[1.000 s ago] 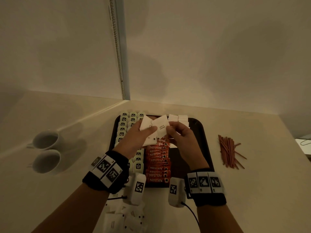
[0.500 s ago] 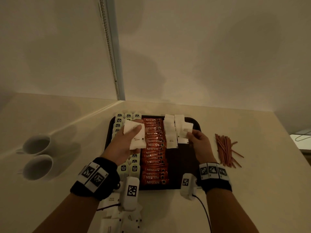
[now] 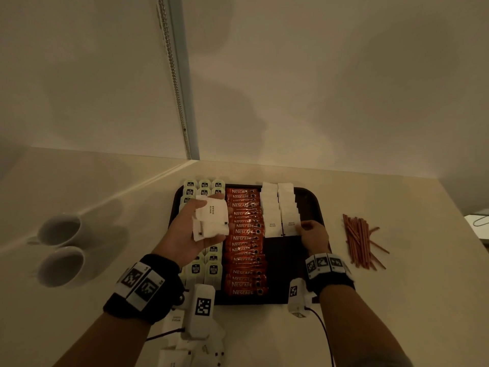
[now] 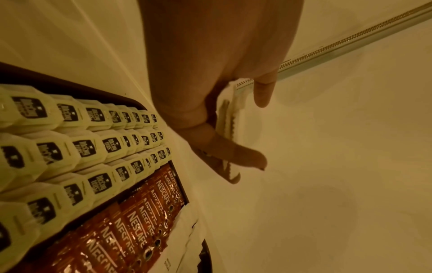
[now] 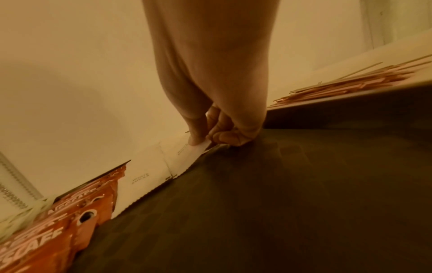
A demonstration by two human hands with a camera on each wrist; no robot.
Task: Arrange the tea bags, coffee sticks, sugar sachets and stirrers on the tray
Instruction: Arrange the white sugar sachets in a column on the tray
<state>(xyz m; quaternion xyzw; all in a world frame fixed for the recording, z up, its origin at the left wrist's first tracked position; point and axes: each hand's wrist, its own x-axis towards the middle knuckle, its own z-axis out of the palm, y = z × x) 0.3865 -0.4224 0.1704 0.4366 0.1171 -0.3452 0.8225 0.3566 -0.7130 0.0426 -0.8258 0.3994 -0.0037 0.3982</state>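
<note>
Left hand (image 3: pixel 194 229) holds a stack of sachets (image 3: pixel 211 221) above the tea bags (image 3: pixel 203 185); right hand (image 3: pixel 313 234) pinches one sachet (image 3: pixel 289 225) on the tray (image 3: pixel 315 205); stirrers (image 3: pixel 360 241) lie right of it.

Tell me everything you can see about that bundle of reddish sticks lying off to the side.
The stirrers are thin, flat, reddish-brown sticks, wood-like in look, lying in a loose pile on the pale counter, to the right of the dark tray. Most run roughly parallel; a few splay out at angles. They lie flat, outside the tray. No hand touches them.
</note>
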